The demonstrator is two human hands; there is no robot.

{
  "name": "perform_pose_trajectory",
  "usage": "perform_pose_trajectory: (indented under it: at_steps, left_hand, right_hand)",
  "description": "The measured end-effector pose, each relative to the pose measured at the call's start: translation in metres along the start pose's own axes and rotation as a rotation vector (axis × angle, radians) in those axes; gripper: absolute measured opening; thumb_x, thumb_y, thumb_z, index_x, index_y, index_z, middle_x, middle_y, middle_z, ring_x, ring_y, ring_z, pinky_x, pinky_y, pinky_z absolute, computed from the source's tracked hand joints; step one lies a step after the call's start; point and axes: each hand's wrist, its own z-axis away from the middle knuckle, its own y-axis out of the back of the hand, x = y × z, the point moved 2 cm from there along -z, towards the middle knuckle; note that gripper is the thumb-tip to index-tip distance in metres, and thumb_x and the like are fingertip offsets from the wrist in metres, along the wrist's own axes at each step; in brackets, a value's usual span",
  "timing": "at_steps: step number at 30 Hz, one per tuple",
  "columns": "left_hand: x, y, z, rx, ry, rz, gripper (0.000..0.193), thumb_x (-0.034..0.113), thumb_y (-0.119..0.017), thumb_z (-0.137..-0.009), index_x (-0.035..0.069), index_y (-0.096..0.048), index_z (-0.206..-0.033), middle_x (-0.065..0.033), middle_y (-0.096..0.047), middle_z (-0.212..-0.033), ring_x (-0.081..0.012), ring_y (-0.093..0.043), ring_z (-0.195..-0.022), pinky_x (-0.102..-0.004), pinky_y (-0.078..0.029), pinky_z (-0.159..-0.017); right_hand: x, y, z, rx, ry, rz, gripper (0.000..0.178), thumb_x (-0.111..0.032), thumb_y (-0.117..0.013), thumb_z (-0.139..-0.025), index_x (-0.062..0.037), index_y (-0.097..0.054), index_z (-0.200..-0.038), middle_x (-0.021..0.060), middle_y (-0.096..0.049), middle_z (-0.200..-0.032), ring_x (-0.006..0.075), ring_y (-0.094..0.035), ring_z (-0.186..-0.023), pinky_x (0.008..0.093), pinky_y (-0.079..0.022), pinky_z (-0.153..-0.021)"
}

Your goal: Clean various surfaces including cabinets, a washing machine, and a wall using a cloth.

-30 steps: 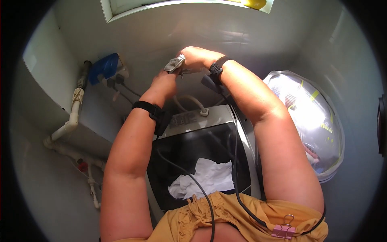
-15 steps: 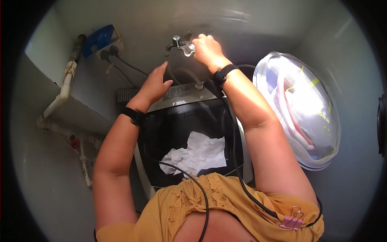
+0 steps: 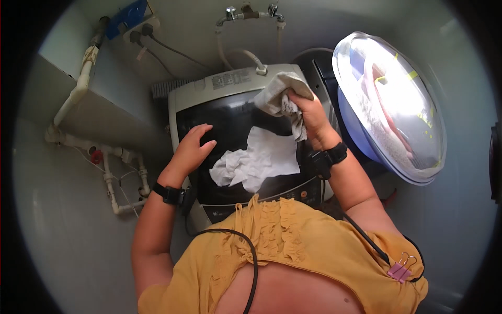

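A crumpled, soiled white cloth (image 3: 280,93) is gripped in my right hand (image 3: 315,118), above the right part of the washing machine's dark lid (image 3: 209,116). Part of the cloth hangs down below my fingers. My left hand (image 3: 192,149) hovers over the lid's left side, its fingers apart and holding nothing. Between the hands, a white wipe or paper towel (image 3: 266,157) lies spread on the lid, bunched up at its left end.
Behind the machine, a double tap (image 3: 251,20) with hoses is fixed to the wall. At right stands a blue basin (image 3: 355,125) with a white mesh laundry bag (image 3: 392,104) on it. White pipes (image 3: 73,107) run along the left wall, below plugged-in cords (image 3: 137,39). A black cable (image 3: 253,256) crosses my front.
My right hand has come down from the tap to above the lid, with the cloth in it. My left hand has drawn back toward me. The view has tilted, showing the whole tap.
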Motion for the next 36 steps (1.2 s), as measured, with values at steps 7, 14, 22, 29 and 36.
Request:
perform_pose_trajectory:
  at_steps: [7, 14, 22, 29, 36]
  left_hand:
    - [0.045, -0.042, 0.02, -0.262, -0.466, -0.39, 0.082, 0.02, -0.081, -0.075, 0.018, -0.042, -0.147, -0.0123, -0.029, -0.158, -0.0343, -0.026, -0.146, -0.0466, -0.026, -0.117]
    - [0.046, -0.058, -0.007, 0.04, -0.361, -0.369, 0.026, 0.02, -0.08, -0.075, 0.006, -0.071, -0.095, -0.0155, -0.061, -0.113, -0.0345, -0.055, -0.111, -0.0432, -0.046, -0.093]
    - [0.066, -0.081, -0.008, 0.011, -0.285, -0.282, 0.028, 0.029, -0.08, -0.075, 0.003, -0.072, -0.083, -0.0128, -0.061, -0.084, -0.0315, -0.059, -0.085, -0.0421, -0.049, -0.075]
    - [0.054, -0.118, -0.054, 0.213, -0.187, -0.547, 0.02, 0.021, -0.072, -0.077, 0.002, -0.068, -0.08, -0.0169, -0.064, -0.086, -0.0348, -0.063, -0.088, -0.0455, -0.051, -0.077]
    - [0.094, -0.09, -0.052, 0.156, -0.114, 0.193, 0.015, 0.014, -0.051, -0.088, 0.003, -0.053, -0.078, -0.0036, -0.054, -0.074, -0.0148, -0.051, -0.069, -0.0313, -0.041, -0.062]
  right_hand:
    - [-0.049, 0.023, 0.071, 0.146, 0.211, 0.228, 0.029, -0.007, -0.064, -0.092, -0.0008, -0.063, -0.12, 0.0022, -0.066, -0.105, 0.011, -0.06, -0.095, 0.0264, -0.048, -0.086]
    - [-0.034, 0.051, 0.134, 0.194, 0.262, 0.416, 0.031, -0.006, -0.065, -0.091, -0.0006, -0.061, -0.122, 0.0025, -0.065, -0.108, 0.0102, -0.059, -0.098, 0.0259, -0.046, -0.088]
    - [-0.021, 0.07, 0.177, 0.224, 0.238, 0.39, 0.035, -0.005, -0.068, -0.091, 0.0, -0.06, -0.125, 0.0023, -0.066, -0.111, 0.0091, -0.059, -0.098, 0.0243, -0.047, -0.088]
    - [-0.007, 0.086, 0.21, 0.132, 0.218, 0.466, 0.037, -0.007, -0.072, -0.088, -0.0004, -0.061, -0.122, 0.0016, -0.066, -0.106, 0.0076, -0.059, -0.094, 0.024, -0.047, -0.084]
    - [-0.019, 0.128, 0.283, 0.12, 0.243, 0.55, 0.036, -0.007, -0.071, -0.089, -0.0016, -0.06, -0.122, 0.0015, -0.064, -0.11, 0.0105, -0.059, -0.096, 0.0256, -0.047, -0.085]
